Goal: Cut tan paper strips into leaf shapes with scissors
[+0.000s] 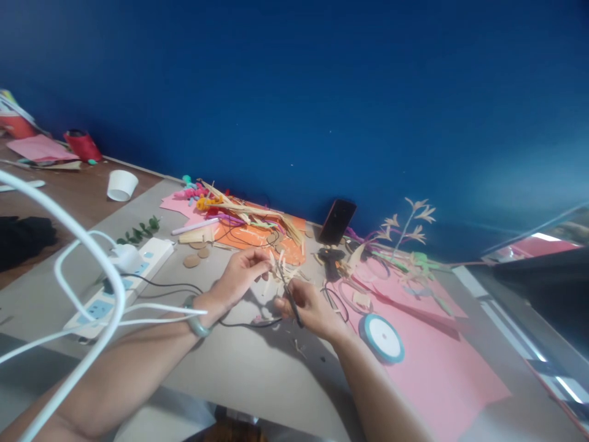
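Observation:
My right hand (pixel 308 304) is closed round dark tweezers (pixel 292 301), their slim tip pointing up and left toward my left hand. The fingers of my left hand (pixel 246 270) are pinched together at a small pale strip (pixel 272 263), blurred at the fingertips. Just beyond and below both hands lie several pale cut scraps (pixel 288 273) on the grey table. A black glue gun (pixel 331 263) rests to the right of them. Flat tan discs (pixel 192 261) sit left of my left hand.
A white power strip (pixel 150 250) with cables stands left. A phone (pixel 338 221) leans at the blue wall. A ribbon roll (pixel 381 337) lies on pink paper (pixel 442 374). A pale flower stem (pixel 405 227) stands behind. Strips cover an orange sheet (pixel 243 235). A white cup (pixel 122 185) is far left.

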A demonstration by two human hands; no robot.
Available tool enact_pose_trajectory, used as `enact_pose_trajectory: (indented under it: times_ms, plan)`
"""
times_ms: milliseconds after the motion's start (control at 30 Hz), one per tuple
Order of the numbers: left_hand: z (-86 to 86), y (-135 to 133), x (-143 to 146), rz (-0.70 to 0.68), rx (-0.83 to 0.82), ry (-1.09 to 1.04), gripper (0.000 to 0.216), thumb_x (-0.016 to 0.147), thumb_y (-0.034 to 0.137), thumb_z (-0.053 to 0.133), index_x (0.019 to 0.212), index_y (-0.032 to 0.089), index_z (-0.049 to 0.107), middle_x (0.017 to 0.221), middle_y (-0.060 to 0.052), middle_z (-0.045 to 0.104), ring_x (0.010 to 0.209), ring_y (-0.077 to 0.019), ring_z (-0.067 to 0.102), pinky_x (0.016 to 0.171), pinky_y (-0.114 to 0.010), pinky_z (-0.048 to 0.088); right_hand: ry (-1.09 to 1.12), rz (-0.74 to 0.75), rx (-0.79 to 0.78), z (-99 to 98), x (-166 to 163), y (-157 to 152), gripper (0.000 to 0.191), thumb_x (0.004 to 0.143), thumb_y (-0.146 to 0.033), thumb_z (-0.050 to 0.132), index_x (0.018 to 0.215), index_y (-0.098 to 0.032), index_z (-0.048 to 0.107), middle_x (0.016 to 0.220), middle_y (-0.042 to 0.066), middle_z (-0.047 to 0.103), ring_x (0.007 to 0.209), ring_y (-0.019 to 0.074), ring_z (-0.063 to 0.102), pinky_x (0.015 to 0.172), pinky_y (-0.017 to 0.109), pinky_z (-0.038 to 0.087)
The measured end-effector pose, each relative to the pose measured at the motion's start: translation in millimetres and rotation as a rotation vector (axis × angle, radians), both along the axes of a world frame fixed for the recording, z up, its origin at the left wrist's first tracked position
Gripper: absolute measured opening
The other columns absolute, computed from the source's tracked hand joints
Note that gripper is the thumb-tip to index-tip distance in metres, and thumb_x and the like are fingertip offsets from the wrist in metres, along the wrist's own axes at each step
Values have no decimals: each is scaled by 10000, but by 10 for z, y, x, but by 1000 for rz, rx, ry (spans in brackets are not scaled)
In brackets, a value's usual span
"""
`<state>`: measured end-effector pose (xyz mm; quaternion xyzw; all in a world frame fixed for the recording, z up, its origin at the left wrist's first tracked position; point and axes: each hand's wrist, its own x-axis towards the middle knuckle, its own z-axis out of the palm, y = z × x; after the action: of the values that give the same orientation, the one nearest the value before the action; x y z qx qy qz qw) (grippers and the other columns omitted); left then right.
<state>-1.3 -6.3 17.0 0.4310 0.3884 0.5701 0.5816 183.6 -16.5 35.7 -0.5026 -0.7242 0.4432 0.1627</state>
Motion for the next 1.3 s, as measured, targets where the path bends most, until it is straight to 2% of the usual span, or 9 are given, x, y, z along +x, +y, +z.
enact_pose_trajectory:
  times_ms: [333, 467, 600, 733, 833, 900, 1000, 1133, 1300]
  plan:
    - [-39, 10, -2, 20, 10, 6, 174, 709, 259, 696, 765, 138, 583, 603, 21, 605, 531, -78, 534, 524, -201, 383, 2, -40, 136, -55, 23, 26, 307, 714, -452, 685, 677, -160, 594, 612, -14, 523, 597, 120, 453, 524, 218, 332]
    - [-27, 11, 2, 50, -5, -16, 187, 708, 256, 699, 795, 139, 583, 592, 21, 611, 537, -79, 540, 549, -203, 406, -31, -159, 273, -122, 37, 46, 381, 703, -510, 667, 602, -172, 522, 539, -32, 438, 531, 105, 381, 469, 212, 277]
    - [-18, 23, -9, 70, -2, -20, 194, 706, 274, 704, 784, 141, 585, 572, 26, 594, 532, -80, 531, 557, -207, 409, -165, -254, 380, -110, 54, 59, 429, 703, -522, 654, 537, -188, 441, 490, -46, 389, 485, 91, 307, 447, 218, 227]
    - [1, -3, -27, -30, 21, 15, 182, 692, 272, 720, 753, 142, 608, 690, -1, 624, 594, -86, 551, 579, -215, 419, -204, -241, 371, -108, 59, 60, 406, 722, -508, 630, 540, -185, 463, 495, -36, 425, 478, 92, 315, 446, 221, 224]
    - [33, -68, -15, -203, 42, 27, 169, 668, 247, 743, 726, 136, 630, 973, -60, 646, 730, -110, 593, 663, -241, 450, -143, -182, 315, -163, 36, 50, 363, 723, -452, 636, 552, -178, 470, 510, -41, 411, 503, 91, 329, 450, 212, 231]
    - [49, -106, -3, -279, 38, 11, 158, 667, 234, 745, 716, 134, 634, 1058, -76, 627, 797, -131, 603, 730, -266, 457, -80, -126, 233, -193, 18, 39, 360, 704, -418, 659, 539, -172, 453, 513, -47, 396, 507, 84, 325, 450, 207, 230]
    - [58, -124, -2, -301, 70, 10, 147, 668, 228, 746, 707, 134, 639, 967, -62, 632, 836, -144, 595, 786, -278, 443, 76, -64, 21, -179, 13, 29, 329, 671, -395, 705, 574, -154, 503, 525, -53, 419, 503, 73, 342, 460, 201, 253]
    - [77, -111, -31, -308, 115, 29, 158, 691, 259, 732, 706, 138, 631, 826, -39, 616, 780, -137, 583, 765, -278, 443, 284, -1, -275, -74, 63, 50, 322, 658, -417, 739, 766, -133, 635, 609, -21, 576, 516, 71, 408, 496, 199, 314]
    - [94, -110, -49, -318, 75, -16, 166, 700, 262, 724, 711, 142, 610, 787, -31, 596, 710, -125, 568, 702, -264, 448, 358, 49, -422, -19, 126, 89, 421, 623, -469, 767, 859, -135, 670, 710, 30, 677, 538, 86, 490, 505, 204, 338]
